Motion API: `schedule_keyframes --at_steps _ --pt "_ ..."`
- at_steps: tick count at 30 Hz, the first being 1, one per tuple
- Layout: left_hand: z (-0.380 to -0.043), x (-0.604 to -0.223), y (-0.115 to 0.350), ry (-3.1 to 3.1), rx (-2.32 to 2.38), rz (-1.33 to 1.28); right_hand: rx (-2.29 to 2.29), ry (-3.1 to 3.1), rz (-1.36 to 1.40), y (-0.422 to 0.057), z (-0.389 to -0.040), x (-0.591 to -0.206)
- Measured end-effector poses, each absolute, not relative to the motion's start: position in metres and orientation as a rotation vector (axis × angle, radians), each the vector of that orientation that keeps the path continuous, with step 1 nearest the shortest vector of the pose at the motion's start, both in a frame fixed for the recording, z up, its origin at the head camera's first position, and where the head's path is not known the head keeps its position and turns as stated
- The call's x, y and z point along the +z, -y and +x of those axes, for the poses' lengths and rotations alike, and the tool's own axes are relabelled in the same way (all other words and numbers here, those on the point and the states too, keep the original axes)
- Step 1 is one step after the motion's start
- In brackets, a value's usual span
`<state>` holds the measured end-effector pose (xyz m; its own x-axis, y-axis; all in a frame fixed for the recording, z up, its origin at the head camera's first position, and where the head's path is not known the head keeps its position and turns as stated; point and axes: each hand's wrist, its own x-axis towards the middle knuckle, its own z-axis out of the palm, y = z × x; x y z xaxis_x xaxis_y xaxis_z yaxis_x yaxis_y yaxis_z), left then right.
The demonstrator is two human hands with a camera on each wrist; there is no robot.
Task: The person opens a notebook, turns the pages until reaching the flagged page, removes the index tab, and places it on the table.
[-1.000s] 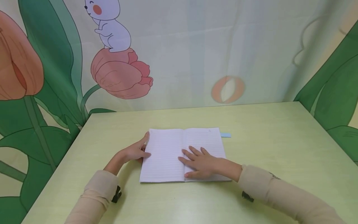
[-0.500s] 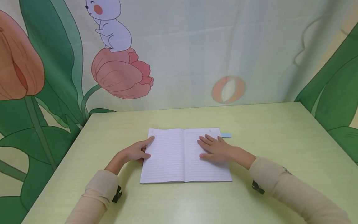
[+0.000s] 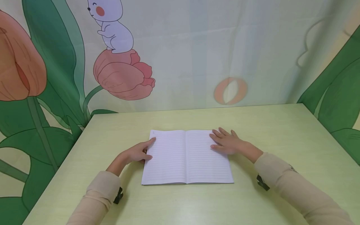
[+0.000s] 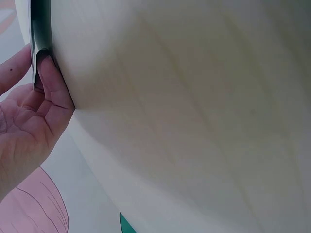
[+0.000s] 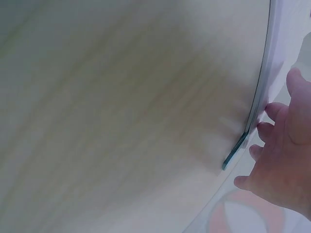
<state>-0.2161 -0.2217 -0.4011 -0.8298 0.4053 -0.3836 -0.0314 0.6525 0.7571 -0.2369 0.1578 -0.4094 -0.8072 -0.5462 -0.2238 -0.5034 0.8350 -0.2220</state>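
Observation:
An open notebook (image 3: 168, 162) with blank ruled pages lies flat on the table. My left hand (image 3: 137, 152) grips its left edge, thumb and index finger over the page; in the left wrist view other fingers of that hand (image 4: 29, 116) curl under the dark cover (image 4: 41, 24). On the upper right page rests my right hand (image 3: 229, 143), fingers spread and fairly straight, covering that corner. A blue tab (image 5: 234, 151) sticks out from the notebook's edge in the right wrist view, beside the right hand (image 5: 286, 141); the head view has it hidden behind the hand.
The pale wood-grain table (image 3: 180, 206) extends all around the notebook. Behind it hangs a curtain (image 3: 180, 56) printed with tulips, leaves and a white animal. Both sleeves (image 3: 102, 187) are beige, with a black device (image 3: 262, 182) below each cuff.
My right hand has slid across the right page from near the centre fold to the upper right corner. The left index finger has come onto the page; the notebook stays in place.

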Motion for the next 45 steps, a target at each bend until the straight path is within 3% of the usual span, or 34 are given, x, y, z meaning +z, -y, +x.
schedule_keyframes --at_steps 22,45 --pt "-0.218 -0.405 0.219 -2.383 1.043 0.235 -0.251 -2.73 -0.834 -0.162 -0.227 -0.413" --pt "-0.216 -0.4 0.219 -2.344 1.073 0.26 -0.423 -2.626 -1.014 -0.127 -0.185 -0.41"
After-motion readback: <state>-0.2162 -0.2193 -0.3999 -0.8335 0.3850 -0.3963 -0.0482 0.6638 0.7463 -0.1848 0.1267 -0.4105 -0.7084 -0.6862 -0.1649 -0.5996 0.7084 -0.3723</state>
